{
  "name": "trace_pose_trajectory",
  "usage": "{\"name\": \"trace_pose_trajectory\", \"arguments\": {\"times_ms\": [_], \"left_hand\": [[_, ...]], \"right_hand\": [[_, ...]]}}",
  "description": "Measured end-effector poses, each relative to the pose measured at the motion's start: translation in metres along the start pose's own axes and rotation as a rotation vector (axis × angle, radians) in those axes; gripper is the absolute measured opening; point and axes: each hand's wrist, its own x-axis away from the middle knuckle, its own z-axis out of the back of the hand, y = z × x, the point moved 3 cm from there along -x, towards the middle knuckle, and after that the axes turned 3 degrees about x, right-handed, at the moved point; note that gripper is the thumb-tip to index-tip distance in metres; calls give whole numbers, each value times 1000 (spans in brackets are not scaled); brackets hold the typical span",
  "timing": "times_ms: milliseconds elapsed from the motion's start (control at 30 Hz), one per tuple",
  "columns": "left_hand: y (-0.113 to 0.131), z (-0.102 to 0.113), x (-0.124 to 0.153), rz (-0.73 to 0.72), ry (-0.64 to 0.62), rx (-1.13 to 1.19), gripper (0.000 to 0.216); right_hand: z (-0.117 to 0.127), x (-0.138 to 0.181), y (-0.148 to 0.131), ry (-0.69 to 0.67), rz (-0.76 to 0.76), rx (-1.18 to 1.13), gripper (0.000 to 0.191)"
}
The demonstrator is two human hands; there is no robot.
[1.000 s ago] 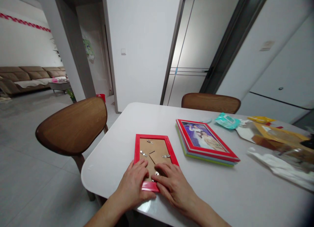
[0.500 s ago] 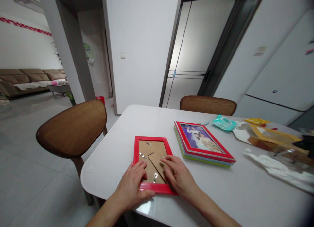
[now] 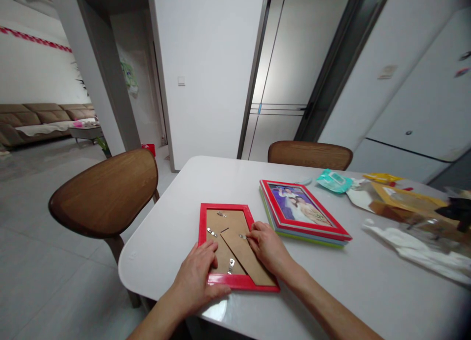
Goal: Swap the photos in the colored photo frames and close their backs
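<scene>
A red picture frame [image 3: 235, 281] lies face down on the table, its brown backing board [image 3: 230, 220] showing. The stand flap [image 3: 253, 261] lies slantwise on the board. Small metal turn clips [image 3: 230, 266] sit around the board's sides. My left hand [image 3: 200, 274] grips the frame's lower left corner, fingers over the left side and thumb along the bottom edge. With fingertips pinched together, my right hand [image 3: 267, 247] holds the outer end of the right-hand clip [image 3: 242, 236]. Part of the frame's right side is hidden under this hand.
Right of the frame is a stack of picture frames [image 3: 305, 210], the top one red with a photo. Farther right lie a teal wipes pack [image 3: 334, 181], brown packaging [image 3: 405, 202] and white wrapping [image 3: 401, 244]. Wooden chairs stand at the left [image 3: 106, 195] and far side [image 3: 311, 155].
My right hand has shifted slightly up and right, uncovering the flap's lower part and the frame's lower right corner. Its fingertips are now on the clip's outer end. My left hand stays put.
</scene>
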Motion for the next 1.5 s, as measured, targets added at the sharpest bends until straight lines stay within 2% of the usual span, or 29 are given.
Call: {"name": "trace_pose_trajectory", "arguments": {"times_ms": [233, 467, 700, 1033, 1167, 1333, 1500], "left_hand": [[0, 3, 2, -10, -19, 12, 30], [-4, 5, 8, -19, -16, 68, 25], [-5, 4, 8, -14, -16, 97, 25], [-5, 5, 9, -20, 6, 124, 25], [-5, 4, 8, -19, 9, 122, 26], [-6, 3, 6, -29, 8, 118, 26], [-7, 2, 6, -35, 14, 118, 27]], "right_hand": [[1, 0, 3, -11, -77, -50, 24], [3, -7, 20, -68, -196, -126, 27], [-4, -11, 11, -94, -173, -60, 16], [3, -12, 8, -86, -159, -35, 20], [0, -18, -16, -60, -86, -81, 25], [-21, -37, -58, -103, 38, -129, 22], [-35, -50, -66, -106, 52, -97, 19]]}}
